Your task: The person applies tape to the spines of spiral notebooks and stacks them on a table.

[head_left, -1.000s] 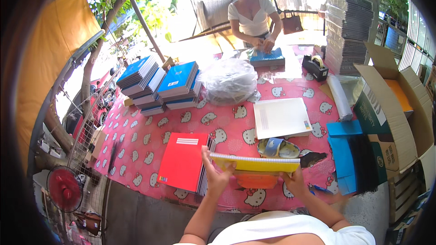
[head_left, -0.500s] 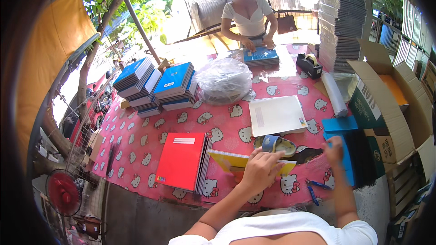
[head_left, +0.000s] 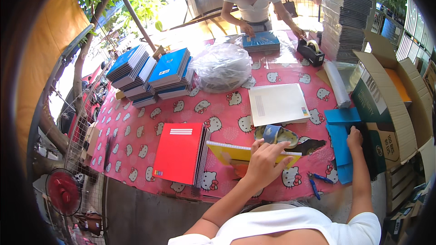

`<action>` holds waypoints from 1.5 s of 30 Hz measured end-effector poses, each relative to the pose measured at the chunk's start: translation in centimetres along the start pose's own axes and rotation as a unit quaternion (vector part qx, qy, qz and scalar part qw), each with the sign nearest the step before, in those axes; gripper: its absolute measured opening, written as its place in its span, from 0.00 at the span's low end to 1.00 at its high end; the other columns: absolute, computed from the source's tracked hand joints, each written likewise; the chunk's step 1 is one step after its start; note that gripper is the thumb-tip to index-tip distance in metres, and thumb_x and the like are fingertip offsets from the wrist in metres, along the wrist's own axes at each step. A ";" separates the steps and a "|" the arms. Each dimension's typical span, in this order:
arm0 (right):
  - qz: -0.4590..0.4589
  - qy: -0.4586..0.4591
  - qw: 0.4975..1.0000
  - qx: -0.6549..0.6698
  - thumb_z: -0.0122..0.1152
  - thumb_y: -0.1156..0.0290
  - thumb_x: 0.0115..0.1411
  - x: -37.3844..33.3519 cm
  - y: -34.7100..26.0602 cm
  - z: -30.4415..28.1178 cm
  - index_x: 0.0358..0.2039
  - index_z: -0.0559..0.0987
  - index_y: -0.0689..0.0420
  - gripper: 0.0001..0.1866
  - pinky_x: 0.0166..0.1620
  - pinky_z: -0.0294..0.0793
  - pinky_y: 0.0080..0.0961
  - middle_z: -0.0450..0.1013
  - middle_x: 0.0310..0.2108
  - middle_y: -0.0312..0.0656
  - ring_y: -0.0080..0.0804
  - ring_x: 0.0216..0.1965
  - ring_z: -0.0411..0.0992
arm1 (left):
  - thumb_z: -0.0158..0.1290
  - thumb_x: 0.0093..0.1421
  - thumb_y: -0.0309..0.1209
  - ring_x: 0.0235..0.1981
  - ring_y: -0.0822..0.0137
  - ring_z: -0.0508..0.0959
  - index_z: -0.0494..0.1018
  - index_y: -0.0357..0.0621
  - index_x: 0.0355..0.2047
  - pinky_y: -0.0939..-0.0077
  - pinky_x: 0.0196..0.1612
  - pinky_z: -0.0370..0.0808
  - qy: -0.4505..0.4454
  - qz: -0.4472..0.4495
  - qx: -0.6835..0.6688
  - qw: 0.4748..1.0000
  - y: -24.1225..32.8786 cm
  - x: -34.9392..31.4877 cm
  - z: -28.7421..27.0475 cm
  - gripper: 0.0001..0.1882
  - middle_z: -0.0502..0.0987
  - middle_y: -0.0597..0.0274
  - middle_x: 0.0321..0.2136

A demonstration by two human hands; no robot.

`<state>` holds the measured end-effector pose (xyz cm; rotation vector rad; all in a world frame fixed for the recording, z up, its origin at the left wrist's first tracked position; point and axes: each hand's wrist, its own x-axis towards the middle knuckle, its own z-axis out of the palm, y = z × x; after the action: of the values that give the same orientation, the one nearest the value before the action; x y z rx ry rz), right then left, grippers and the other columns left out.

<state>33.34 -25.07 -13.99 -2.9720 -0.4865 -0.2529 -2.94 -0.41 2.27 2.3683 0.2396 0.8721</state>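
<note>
A yellow spiral notebook [head_left: 229,154] stands tilted on its edge near the table's front. My left hand [head_left: 267,161] grips its top edge, fingers over the far side and thumb on the near side. At the right, my right hand [head_left: 355,139] is down at the edge of some blue sheets [head_left: 339,138], beside a black stack [head_left: 364,154]. Its fingers look curled; what they hold, if anything, is hidden. A stack of red spiral notebooks [head_left: 179,152] lies to the left. Just beyond my left hand are a patterned blue-and-yellow slipper-like item [head_left: 275,134] and white spiral notebooks [head_left: 278,104].
Blue-handled pliers [head_left: 314,185] lie near the front edge. Stacks of blue notebooks [head_left: 168,68], a plastic-wrapped bundle [head_left: 222,68], a tape dispenser [head_left: 311,53] and an open carton [head_left: 386,104] stand farther off. A co-worker [head_left: 253,0] across the table touches wrapped blue notebooks [head_left: 261,41].
My right hand has moved right and down onto the blue sheets' edge. My left hand stays at the yellow notebook. The co-worker's hand has reached to the tape dispenser.
</note>
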 end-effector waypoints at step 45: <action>-0.192 -0.311 0.659 0.657 0.67 0.84 0.47 -12.9 -17.4 -16.8 0.30 0.82 0.64 0.08 0.37 0.75 0.18 0.78 0.29 0.38 0.20 0.32 0.75 | 0.65 0.47 0.32 0.28 0.69 0.74 0.82 0.47 0.29 0.72 0.43 0.63 0.052 0.039 0.024 0.998 -0.3 0.1 1.6 0.08 0.79 0.67 0.24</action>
<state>13.19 -15.03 1.71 -1.3873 -0.8460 0.7918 -1.81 -0.94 1.17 2.3935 0.2127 1.0381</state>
